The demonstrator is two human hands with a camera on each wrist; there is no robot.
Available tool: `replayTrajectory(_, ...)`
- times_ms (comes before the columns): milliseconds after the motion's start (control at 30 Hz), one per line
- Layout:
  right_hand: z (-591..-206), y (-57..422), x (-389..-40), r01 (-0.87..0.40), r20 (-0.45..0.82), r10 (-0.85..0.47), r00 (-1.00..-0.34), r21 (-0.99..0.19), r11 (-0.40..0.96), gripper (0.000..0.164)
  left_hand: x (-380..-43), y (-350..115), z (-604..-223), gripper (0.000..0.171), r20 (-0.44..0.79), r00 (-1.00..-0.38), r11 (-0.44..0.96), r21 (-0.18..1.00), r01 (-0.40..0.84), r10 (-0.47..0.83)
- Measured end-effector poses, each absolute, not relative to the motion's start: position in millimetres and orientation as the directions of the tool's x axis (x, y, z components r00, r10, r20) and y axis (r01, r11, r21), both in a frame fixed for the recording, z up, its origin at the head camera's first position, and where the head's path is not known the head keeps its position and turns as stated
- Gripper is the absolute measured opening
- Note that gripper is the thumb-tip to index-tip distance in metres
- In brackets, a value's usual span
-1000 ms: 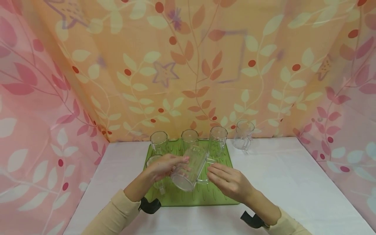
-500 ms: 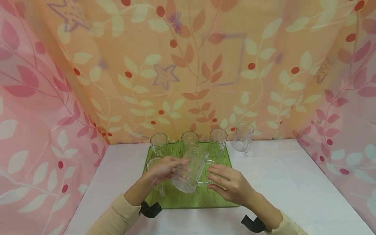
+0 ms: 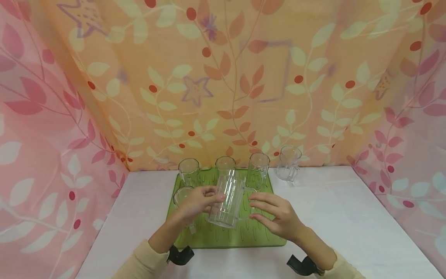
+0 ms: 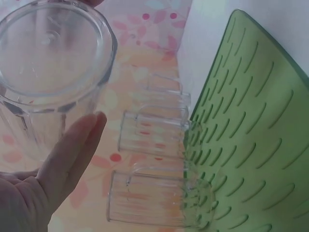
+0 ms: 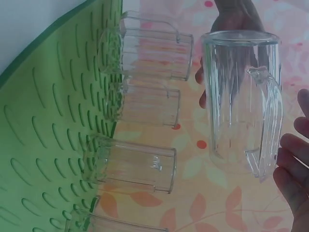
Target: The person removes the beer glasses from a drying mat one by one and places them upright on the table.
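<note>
A clear, faceted glass mug is held above the green mat, tilted slightly. My left hand grips its body from the left, thumb across the near side. In the left wrist view the round mug base faces the camera, with fingers along its wall. On the other side, my right hand has its fingers spread and loosely bent, fingertips right at the mug's handle. In the right wrist view those fingers appear beside the handle, not wrapped round it.
Three clear mugs stand along the back of the ridged green mat. Another mug stands at its left side, partly behind my left hand. One more mug sits on the white table at the back right, near the patterned curtain.
The mug in my left hand has turned to stand more upright. My right hand's fingers have spread and shifted slightly right at the handle. The standing mugs have stayed put.
</note>
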State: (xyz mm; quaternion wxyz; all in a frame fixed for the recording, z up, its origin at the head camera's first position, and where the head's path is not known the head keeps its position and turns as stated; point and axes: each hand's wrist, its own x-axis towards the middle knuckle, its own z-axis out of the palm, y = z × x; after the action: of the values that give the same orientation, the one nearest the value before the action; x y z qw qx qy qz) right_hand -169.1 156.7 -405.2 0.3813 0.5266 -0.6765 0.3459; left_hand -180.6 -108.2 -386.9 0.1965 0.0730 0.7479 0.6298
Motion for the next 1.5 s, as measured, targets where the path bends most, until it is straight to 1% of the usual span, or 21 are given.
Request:
replayTrajectory(133,-405,157,-170,-0.971,0.886,-0.421,-0.195,-0.115,0.208,0.023,-176,-105,-388,0.076,-0.182,-0.932,0.202,0.972,-0.121,0.314)
replayTrajectory(300,-405,158,-171,-0.96,0.886,-0.387,-0.253,-0.181,0.215,0.026,-170,-102,-391,0.071,-0.126,-0.958,0.224,0.972,-0.067,0.259)
replayTrajectory(467,-405,160,-170,-0.943,0.878,-0.359,-0.316,-0.25,0.219,0.025,-165,-100,-395,0.074,-0.088,-0.967,0.184,0.982,-0.044,0.238)
replayTrajectory(567,-404,161,-170,-0.931,0.867,-0.349,-0.354,-0.293,0.217,0.024,-162,-99,-397,0.074,-0.074,-0.966,0.143,0.989,-0.039,0.248)
replayTrajectory(667,-403,162,-170,-0.922,0.86,-0.342,-0.379,-0.318,0.222,0.024,-160,-98,-399,0.073,-0.057,-0.967,0.119,0.993,-0.028,0.248)
replayTrajectory(767,-403,163,-170,-0.906,0.846,-0.337,-0.414,-0.347,0.241,0.03,-158,-97,-403,0.072,-0.041,-0.969,0.094,0.995,-0.018,0.243)
replayTrajectory(900,-404,165,-170,-0.869,0.806,-0.335,-0.489,-0.418,0.263,0.045,-155,-97,-409,0.072,-0.018,-0.975,0.08,0.997,0.0,0.223)
replayTrajectory(1000,-405,166,-170,-0.839,0.77,-0.336,-0.543,-0.479,0.259,0.051,-154,-96,-413,0.075,0.004,-0.979,0.097,0.995,0.024,0.204)
replayTrajectory(1167,-404,167,-169,-0.782,0.708,-0.336,-0.621,-0.585,0.214,0.05,-151,-95,-421,0.077,0.051,-0.984,0.108,0.992,0.071,0.173)
replayTrajectory(1333,-404,166,-169,-0.736,0.671,-0.332,-0.664,-0.664,0.13,0.045,-148,-92,-428,0.079,0.125,-0.98,0.064,0.989,0.136,0.153)
replayTrajectory(1500,-407,165,-170,-0.68,0.634,-0.323,-0.703,-0.732,0.043,0.042,-144,-90,-434,0.079,0.21,-0.97,0.062,0.974,0.218,0.122)
